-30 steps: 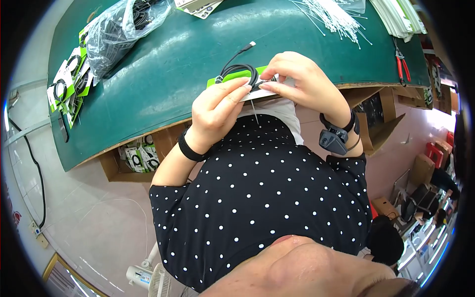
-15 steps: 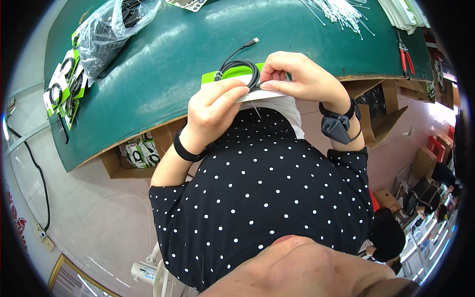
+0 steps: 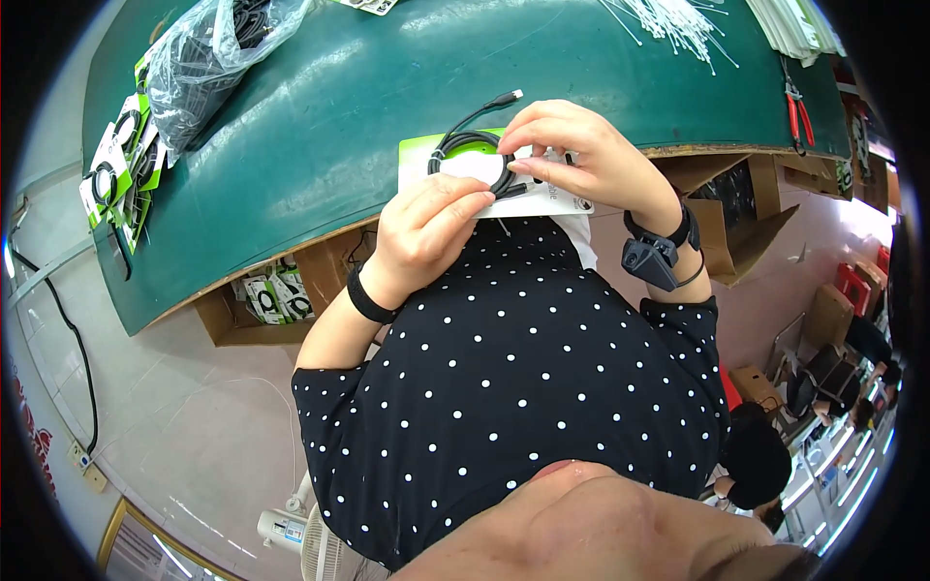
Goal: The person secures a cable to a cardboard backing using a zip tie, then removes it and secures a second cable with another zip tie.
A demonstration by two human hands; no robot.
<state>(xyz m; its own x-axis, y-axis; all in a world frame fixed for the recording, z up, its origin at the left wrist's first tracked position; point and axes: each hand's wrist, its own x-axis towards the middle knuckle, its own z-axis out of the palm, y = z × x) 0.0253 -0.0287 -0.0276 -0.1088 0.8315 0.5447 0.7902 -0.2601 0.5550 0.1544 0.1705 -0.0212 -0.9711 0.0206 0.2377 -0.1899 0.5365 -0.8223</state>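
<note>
A coiled black cable (image 3: 435, 165) lies on a green and white backing card (image 3: 415, 155) over the table's near edge. A thin tie binds the coil at its left, and its plug end (image 3: 504, 98) sticks out beyond the card's far edge. My left hand (image 3: 426, 228) pinches the card and the coil's near side, thumb on top. On the coil's right side, my right hand (image 3: 576, 155) has its thumb and forefinger closed around the cable. A thin white tie tail (image 3: 505, 229) hangs below the card's near edge.
Carded cables (image 3: 116, 179) pile at the table's left beside a clear bag (image 3: 194, 87) of black cables. White cable ties (image 3: 678, 29) lie at the far right, near stacked cards (image 3: 794, 29) and red-handled cutters (image 3: 796, 114). Cardboard boxes (image 3: 257, 334) sit below the table.
The card has tipped flatter, showing more of its face and the whole coil. My right fingers have moved slightly up and left along the coil.
</note>
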